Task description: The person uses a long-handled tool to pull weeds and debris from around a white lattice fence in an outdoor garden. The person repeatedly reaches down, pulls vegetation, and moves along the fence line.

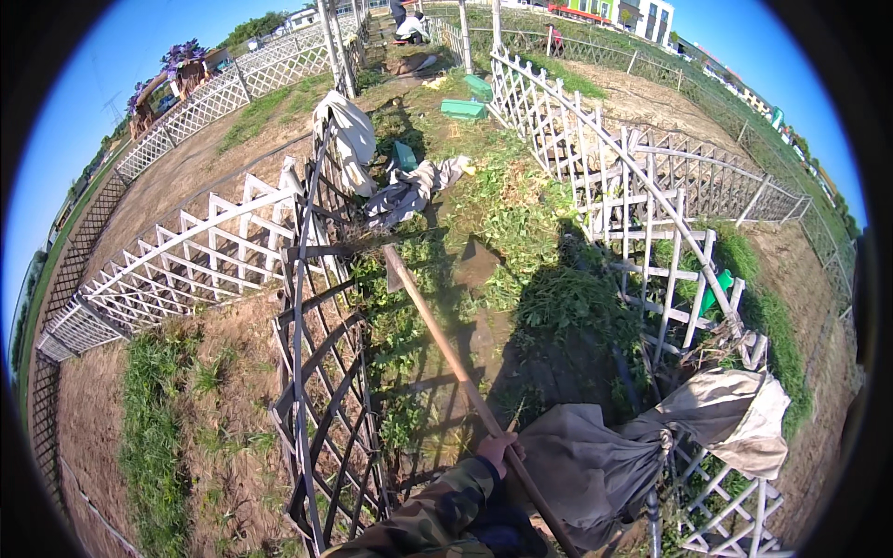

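My left hand (498,450), below a camouflage sleeve, is wrapped around the wooden handle (446,356) of a hoe. The handle slants from the bottom edge up and to the left. Its metal blade (394,277) is at the far end, beside the left lattice fence and over low green weeds (398,342). My right hand is out of view. Ahead lies a weedy path with bare paving (481,261) and a heap of pulled weeds (572,300), partly in my shadow. A grey cloth (586,460) hangs close to the right of my hand.
Wooden lattice fences (324,390) (600,167) line both sides. Another grey cloth (411,188) lies across the path near a green planter box (404,157); more green boxes (463,109) lie beyond. A green watering can (716,291) is behind the right fence. People (411,28) are farther up.
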Demonstrator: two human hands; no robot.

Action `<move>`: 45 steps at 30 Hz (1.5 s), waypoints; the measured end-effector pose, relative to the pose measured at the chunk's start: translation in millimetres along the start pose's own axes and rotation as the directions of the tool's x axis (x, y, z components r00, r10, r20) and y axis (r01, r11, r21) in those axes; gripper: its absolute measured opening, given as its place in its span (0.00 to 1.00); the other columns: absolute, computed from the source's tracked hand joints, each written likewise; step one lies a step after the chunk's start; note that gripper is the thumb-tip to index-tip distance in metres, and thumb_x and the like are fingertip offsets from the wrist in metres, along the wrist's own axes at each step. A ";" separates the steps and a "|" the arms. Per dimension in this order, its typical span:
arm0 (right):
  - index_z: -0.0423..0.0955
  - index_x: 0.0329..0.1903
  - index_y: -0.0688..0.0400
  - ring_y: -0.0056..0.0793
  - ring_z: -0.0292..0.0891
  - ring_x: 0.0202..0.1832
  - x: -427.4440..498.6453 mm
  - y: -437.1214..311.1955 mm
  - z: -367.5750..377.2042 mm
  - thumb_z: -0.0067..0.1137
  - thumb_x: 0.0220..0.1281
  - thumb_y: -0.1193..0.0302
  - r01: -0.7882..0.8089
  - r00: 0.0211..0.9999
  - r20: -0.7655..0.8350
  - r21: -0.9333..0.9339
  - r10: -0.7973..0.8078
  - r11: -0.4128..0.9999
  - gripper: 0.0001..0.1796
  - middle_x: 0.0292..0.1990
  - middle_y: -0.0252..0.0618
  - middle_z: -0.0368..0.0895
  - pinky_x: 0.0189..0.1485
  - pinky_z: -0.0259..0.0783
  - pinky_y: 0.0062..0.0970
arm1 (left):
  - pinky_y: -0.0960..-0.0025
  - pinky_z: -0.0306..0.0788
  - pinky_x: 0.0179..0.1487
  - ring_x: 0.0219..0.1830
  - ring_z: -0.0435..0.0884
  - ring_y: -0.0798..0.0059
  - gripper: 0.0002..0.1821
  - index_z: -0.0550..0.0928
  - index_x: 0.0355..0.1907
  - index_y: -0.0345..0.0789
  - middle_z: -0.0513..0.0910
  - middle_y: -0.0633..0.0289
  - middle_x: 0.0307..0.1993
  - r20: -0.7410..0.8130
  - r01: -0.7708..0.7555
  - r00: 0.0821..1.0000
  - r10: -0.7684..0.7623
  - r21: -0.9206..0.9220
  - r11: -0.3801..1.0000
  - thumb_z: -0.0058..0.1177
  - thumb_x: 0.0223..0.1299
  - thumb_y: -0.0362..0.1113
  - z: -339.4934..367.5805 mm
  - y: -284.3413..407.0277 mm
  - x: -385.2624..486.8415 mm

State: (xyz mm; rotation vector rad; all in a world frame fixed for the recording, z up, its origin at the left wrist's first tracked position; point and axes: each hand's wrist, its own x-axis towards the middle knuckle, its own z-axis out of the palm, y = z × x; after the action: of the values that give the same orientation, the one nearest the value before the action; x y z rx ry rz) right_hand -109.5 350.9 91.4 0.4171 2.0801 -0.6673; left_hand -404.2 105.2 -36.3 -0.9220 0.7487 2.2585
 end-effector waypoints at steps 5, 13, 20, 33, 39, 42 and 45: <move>0.75 0.33 0.63 0.34 0.73 0.23 2.9 -43.5 -12.2 0.59 0.47 0.64 0.227 0.923 -0.350 0.164 -0.159 0.960 0.15 0.18 0.43 0.74 0.28 0.68 0.34 | 0.57 0.74 0.40 0.31 0.75 0.62 0.05 0.71 0.32 0.32 0.74 0.57 0.26 0.017 0.132 0.991 -0.132 -0.005 0.991 0.50 0.58 0.31 -11.3 -12.4 4.6; 0.72 0.32 0.63 0.47 0.75 0.29 10.1 -153.3 -62.9 0.55 0.50 0.61 0.258 0.946 -0.203 0.001 -0.253 0.966 0.16 0.24 0.52 0.76 0.33 0.67 0.41 | 0.59 0.73 0.42 0.32 0.76 0.63 0.07 0.72 0.32 0.33 0.74 0.59 0.24 0.083 0.304 0.949 -0.303 -0.006 0.953 0.49 0.61 0.35 -29.7 -23.4 -4.9; 0.70 0.41 0.61 0.54 0.75 0.35 40.6 -188.3 -80.4 0.50 0.55 0.54 0.248 0.950 -0.163 -0.127 -0.267 0.960 0.22 0.31 0.55 0.77 0.39 0.69 0.46 | 0.65 0.76 0.37 0.34 0.81 0.68 0.11 0.75 0.38 0.34 0.79 0.61 0.32 0.107 0.260 0.938 -0.329 0.410 0.875 0.51 0.60 0.40 -30.6 6.4 -39.4; 0.66 0.41 0.61 0.58 0.74 0.31 37.1 -223.8 -88.4 0.54 0.53 0.57 0.407 0.873 -0.230 -0.143 -0.430 0.902 0.21 0.26 0.57 0.77 0.35 0.68 0.50 | 0.65 0.77 0.33 0.34 0.80 0.67 0.13 0.73 0.43 0.34 0.79 0.59 0.33 0.046 0.112 0.989 -0.141 0.399 0.910 0.50 0.60 0.39 -52.3 63.2 -75.8; 0.66 0.43 0.59 0.55 0.75 0.32 38.6 -223.0 -95.9 0.51 0.53 0.57 0.413 0.860 -0.224 -0.220 -0.458 0.884 0.20 0.28 0.54 0.77 0.36 0.69 0.48 | 0.65 0.77 0.32 0.31 0.81 0.66 0.11 0.74 0.40 0.35 0.80 0.57 0.31 -0.024 0.112 0.994 -0.110 0.284 0.952 0.52 0.58 0.37 -65.9 55.2 -75.4; 0.66 0.43 0.58 0.53 0.76 0.32 38.4 -222.9 -97.6 0.50 0.53 0.58 0.410 0.860 -0.221 -0.234 -0.459 0.881 0.20 0.28 0.53 0.78 0.36 0.69 0.48 | 0.65 0.78 0.32 0.32 0.81 0.66 0.10 0.74 0.39 0.34 0.80 0.57 0.32 -0.008 0.123 0.992 -0.126 0.301 0.946 0.52 0.58 0.37 -70.5 50.4 -72.1; 0.66 0.43 0.58 0.54 0.75 0.33 39.1 -221.5 -98.3 0.50 0.53 0.58 0.397 0.870 -0.210 -0.240 -0.447 0.886 0.20 0.28 0.53 0.78 0.37 0.69 0.48 | 0.66 0.78 0.33 0.32 0.81 0.66 0.09 0.74 0.38 0.35 0.80 0.57 0.31 -0.010 0.120 0.992 -0.123 0.296 0.948 0.52 0.58 0.37 -72.2 47.3 -70.7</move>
State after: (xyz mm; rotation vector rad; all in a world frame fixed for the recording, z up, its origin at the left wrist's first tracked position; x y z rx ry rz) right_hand -310.4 234.7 171.2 -0.0775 2.4946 -0.6839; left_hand -364.3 3.4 -13.9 -0.7901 0.9682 1.9737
